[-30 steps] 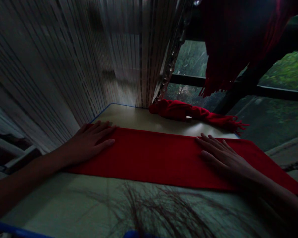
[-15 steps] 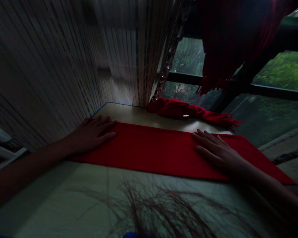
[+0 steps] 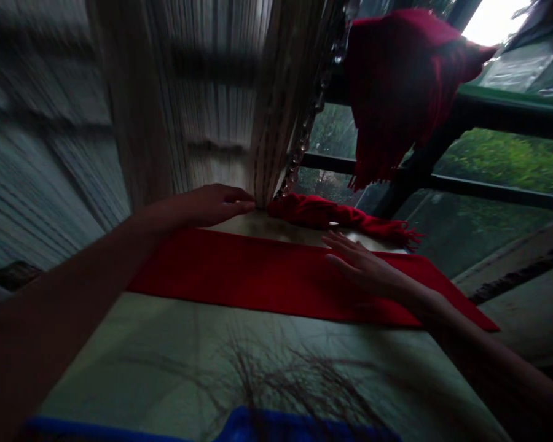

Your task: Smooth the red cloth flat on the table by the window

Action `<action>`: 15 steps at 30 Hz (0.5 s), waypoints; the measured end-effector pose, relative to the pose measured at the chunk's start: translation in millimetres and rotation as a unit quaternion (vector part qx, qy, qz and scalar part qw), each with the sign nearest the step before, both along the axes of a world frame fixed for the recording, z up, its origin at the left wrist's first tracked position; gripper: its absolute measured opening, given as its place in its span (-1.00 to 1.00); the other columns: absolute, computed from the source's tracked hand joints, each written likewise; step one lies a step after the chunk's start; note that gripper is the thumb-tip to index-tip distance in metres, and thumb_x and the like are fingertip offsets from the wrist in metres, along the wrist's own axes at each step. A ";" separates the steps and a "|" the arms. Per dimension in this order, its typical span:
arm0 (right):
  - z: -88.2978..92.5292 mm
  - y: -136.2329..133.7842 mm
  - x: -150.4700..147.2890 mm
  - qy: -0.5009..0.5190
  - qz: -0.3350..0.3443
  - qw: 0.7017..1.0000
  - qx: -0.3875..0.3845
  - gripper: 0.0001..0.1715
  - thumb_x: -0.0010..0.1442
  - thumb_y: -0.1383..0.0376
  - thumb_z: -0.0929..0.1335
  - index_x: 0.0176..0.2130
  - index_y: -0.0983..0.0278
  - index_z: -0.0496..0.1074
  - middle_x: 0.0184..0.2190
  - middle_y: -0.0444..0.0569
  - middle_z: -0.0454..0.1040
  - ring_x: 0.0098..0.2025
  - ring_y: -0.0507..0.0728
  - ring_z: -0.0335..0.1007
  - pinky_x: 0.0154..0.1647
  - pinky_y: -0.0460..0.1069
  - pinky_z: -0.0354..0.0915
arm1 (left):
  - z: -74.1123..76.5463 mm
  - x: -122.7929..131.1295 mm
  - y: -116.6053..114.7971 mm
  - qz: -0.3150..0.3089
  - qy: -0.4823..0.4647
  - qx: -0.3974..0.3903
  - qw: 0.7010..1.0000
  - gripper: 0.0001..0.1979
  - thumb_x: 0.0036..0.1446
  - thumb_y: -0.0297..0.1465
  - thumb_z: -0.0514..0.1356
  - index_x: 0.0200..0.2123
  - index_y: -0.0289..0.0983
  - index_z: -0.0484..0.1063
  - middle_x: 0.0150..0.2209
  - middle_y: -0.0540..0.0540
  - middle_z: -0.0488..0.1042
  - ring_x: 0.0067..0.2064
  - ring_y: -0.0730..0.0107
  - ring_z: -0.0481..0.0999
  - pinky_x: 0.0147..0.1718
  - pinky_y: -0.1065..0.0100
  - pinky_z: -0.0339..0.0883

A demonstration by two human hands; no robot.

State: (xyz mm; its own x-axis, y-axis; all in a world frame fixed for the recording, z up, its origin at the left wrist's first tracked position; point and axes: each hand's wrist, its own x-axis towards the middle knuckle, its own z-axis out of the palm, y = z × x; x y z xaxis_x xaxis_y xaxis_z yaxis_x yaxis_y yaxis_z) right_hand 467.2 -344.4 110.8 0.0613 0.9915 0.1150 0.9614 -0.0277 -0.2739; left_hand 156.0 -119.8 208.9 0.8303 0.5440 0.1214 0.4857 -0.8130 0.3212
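Note:
A folded red scarf (image 3: 258, 276) lies flat as a long strip across a pale table (image 3: 166, 368). My right hand (image 3: 364, 267) rests open on its right part, fingers stretched toward the far edge. My left hand (image 3: 207, 205) is lifted off the scarf and reaches to the far side of the table, fingers extended and holding nothing, its tips close to a bunched red scarf (image 3: 322, 212) with a fringe. That bunched scarf lies at the table's back edge beside a striped curtain (image 3: 267, 123).
A third red scarf (image 3: 396, 73) hangs from a dark window rail (image 3: 488, 110) at the upper right. Greenery shows through the window. A beaded cord (image 3: 308, 129) hangs along the curtain's edge. A blue table edge (image 3: 258, 426) runs along the bottom.
My left hand has lifted from the flat scarf's left end and moved toward the far edge of the table, nearer the bunched scarf. My right hand has slid a little leftward. The camera tilted up.

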 end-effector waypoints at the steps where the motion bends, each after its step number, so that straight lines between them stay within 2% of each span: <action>1: 1.3 7.5 -9.2 0.000 0.010 1.000 -0.001 -0.17 0.44 -0.22 0.09 0.48 0.10 0.09 0.53 0.06 -0.04 0.55 0.31 -0.25 0.49 0.42 -0.20 | -0.8 16.9 -1.8 -0.031 -0.022 -0.019 0.999 -0.40 0.39 0.00 0.00 0.25 -0.25 0.45 0.23 -0.10 0.51 0.20 0.18 0.49 0.19 0.30 0.27; 3: 0.6 18.0 -24.0 -0.003 0.025 1.000 -0.005 -0.16 0.45 -0.21 0.07 0.48 0.16 0.11 0.52 0.10 -0.02 0.54 0.32 -0.23 0.49 0.42 -0.19 | -13.0 45.7 -5.3 -0.077 -0.020 -0.027 0.996 -0.44 0.41 -0.09 -0.05 0.20 -0.30 0.48 0.16 -0.14 0.56 0.14 0.19 0.54 0.12 0.32 0.33; 5: -3.2 21.6 -31.6 -0.002 0.030 1.000 -0.005 -0.14 0.46 -0.20 0.07 0.47 0.20 0.11 0.52 0.14 0.00 0.54 0.34 -0.21 0.49 0.42 -0.18 | -34.3 62.5 -10.2 -0.080 -0.004 -0.018 0.997 -0.46 0.41 -0.11 -0.03 0.20 -0.29 0.48 0.16 -0.16 0.56 0.16 0.16 0.54 0.14 0.29 0.32; 7: -8.2 20.3 -32.3 0.001 0.028 1.000 -0.002 -0.15 0.46 -0.20 0.07 0.47 0.19 0.12 0.51 0.13 0.04 0.53 0.34 -0.17 0.50 0.39 -0.16 | -57.1 65.4 -18.4 -0.087 0.013 -0.006 0.996 -0.44 0.41 -0.08 0.01 0.28 -0.27 0.41 0.29 -0.18 0.44 0.29 0.11 0.41 0.26 0.22 0.21; 9: -12.4 17.2 -29.7 0.005 0.023 1.000 0.004 -0.16 0.45 -0.20 0.08 0.47 0.17 0.14 0.50 0.11 0.09 0.53 0.33 -0.13 0.50 0.35 -0.13 | -74.9 57.8 -29.3 -0.101 0.032 0.003 0.994 -0.35 0.42 -0.01 -0.01 0.40 -0.25 0.24 0.43 -0.19 0.22 0.45 0.05 0.16 0.39 0.09 -0.01; 12: -14.9 14.1 -27.3 0.007 0.017 1.000 0.009 -0.14 0.44 -0.22 0.08 0.45 0.18 0.17 0.49 0.13 0.11 0.52 0.34 -0.11 0.51 0.33 -0.12 | -86.5 41.4 -46.1 -0.110 0.071 0.007 0.991 -0.25 0.45 0.09 -0.14 0.50 -0.21 0.00 0.52 -0.17 -0.04 0.53 0.01 -0.11 0.43 -0.12 -0.26; 15: -13.6 13.1 -28.4 0.003 0.023 1.000 -0.004 -0.10 0.44 -0.22 0.05 0.46 0.25 0.14 0.49 0.16 0.08 0.53 0.33 -0.15 0.51 0.35 -0.19 | -85.4 32.6 -58.0 -0.105 0.101 0.006 0.989 -0.24 0.45 0.12 -0.20 0.53 -0.16 -0.13 0.54 -0.09 -0.18 0.54 0.05 -0.22 0.44 -0.16 -0.36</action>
State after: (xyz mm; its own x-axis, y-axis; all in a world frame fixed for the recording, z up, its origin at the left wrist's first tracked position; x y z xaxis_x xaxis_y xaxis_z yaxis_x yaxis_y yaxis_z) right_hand 438.9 -331.3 97.2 0.0172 0.9941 0.1070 0.9602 0.0134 -0.2790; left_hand 188.6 -177.8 123.5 0.9330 0.3559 -0.0528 0.3583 -0.9060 0.2255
